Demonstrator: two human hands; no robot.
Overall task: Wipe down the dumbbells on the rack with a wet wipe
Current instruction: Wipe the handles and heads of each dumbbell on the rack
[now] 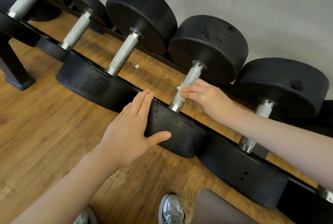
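Rack (225, 134) runs diagonally over wood floor (45, 133) w/ black dumbbells resting across its rails; the dumbbell (187, 87) at centre sits btwn two larger ones. Left hand (129, 133) lies flat on its near head, fingers straight, thumb across the head's face, grip open. Right hand (203, 96) has grip closed on wet wipe (181, 91), wrapped against the knurled handle approx. mid-length.

Legible markings: none found.
You will read no text, number, brand or label here: the dumbbell heads (207, 47) show only pitted black rubber, and the shoe (172, 209) shows no wording you can read.
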